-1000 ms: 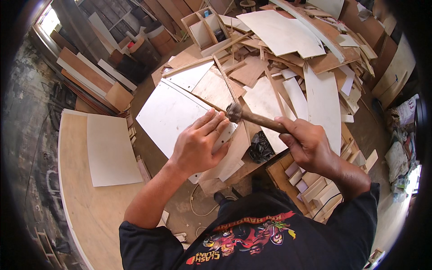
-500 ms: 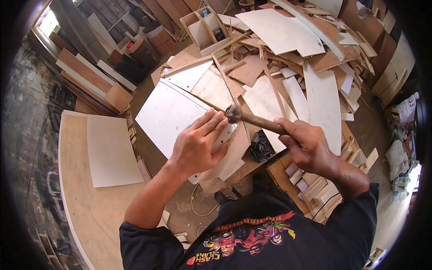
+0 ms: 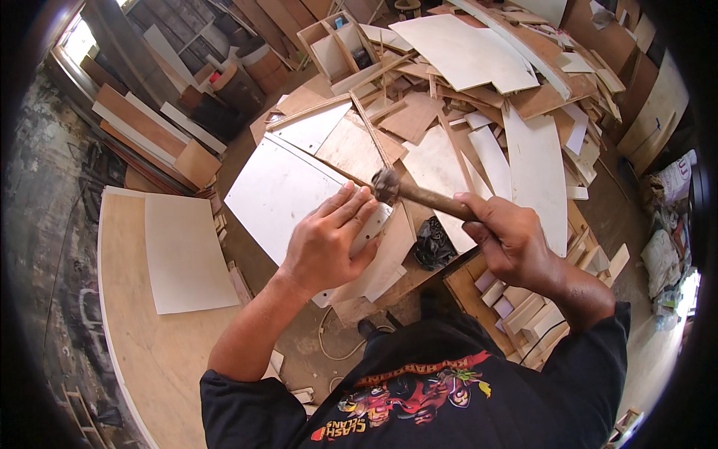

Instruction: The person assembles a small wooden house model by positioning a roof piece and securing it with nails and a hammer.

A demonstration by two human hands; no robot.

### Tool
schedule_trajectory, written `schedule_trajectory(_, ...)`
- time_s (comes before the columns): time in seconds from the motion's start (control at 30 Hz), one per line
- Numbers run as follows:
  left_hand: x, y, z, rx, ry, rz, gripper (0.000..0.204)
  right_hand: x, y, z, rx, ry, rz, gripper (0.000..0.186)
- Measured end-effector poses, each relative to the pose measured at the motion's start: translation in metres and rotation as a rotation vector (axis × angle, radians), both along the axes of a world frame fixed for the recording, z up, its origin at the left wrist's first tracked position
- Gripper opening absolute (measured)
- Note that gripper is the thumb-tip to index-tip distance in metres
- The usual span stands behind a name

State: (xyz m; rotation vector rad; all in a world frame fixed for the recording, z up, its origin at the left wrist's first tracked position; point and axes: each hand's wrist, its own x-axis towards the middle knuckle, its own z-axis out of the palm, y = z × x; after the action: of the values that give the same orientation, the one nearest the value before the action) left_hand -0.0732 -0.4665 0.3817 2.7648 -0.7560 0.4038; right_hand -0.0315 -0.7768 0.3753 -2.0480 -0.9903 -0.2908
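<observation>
My left hand (image 3: 329, 238) lies with outstretched fingers on the near right corner of a white board (image 3: 280, 198), which has small dark holes along its edge. In my right hand (image 3: 512, 236) is the wooden handle of a hammer (image 3: 430, 200). Its dark metal head is at the board's edge, just beyond my left fingertips. Whether the head touches the board I cannot tell. A thin wooden strip (image 3: 372, 133) runs away from the hammer head over a plywood piece.
Offcuts and white panels (image 3: 467, 56) are heaped beyond and to the right. A black plastic bag (image 3: 434, 243) sits below the hammer. Wooden blocks (image 3: 527, 310) fill the lower right. A large curved plywood sheet (image 3: 146, 340) is on the left, with a white panel (image 3: 187, 251) on it.
The hammer head has shifted very slightly left and down against the board's edge. My left hand stays in place on the board.
</observation>
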Motion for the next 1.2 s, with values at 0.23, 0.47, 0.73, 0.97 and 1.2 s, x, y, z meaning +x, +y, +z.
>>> schedule_trajectory(0.23,0.000,0.000,0.001,-0.014,0.012,-0.002,0.053,0.000,-0.002,-0.005,-0.114,-0.001,-0.004,0.046)
schedule_trajectory(0.47,0.000,0.001,-0.001,-0.001,-0.006,0.001,0.051,-0.004,-0.003,-0.002,-0.120,-0.015,-0.038,0.047)
schedule_trajectory(0.73,0.001,-0.001,0.000,0.014,-0.025,0.000,0.050,-0.004,0.000,0.009,-0.102,0.019,-0.030,0.041)
schedule_trajectory(0.97,0.001,-0.001,-0.001,0.014,-0.034,0.000,0.048,-0.002,0.001,0.016,-0.256,-0.056,-0.035,0.038)
schedule_trajectory(1.2,0.001,-0.001,0.000,-0.005,-0.037,-0.006,0.047,-0.001,-0.001,0.011,-0.222,-0.105,-0.033,0.040)
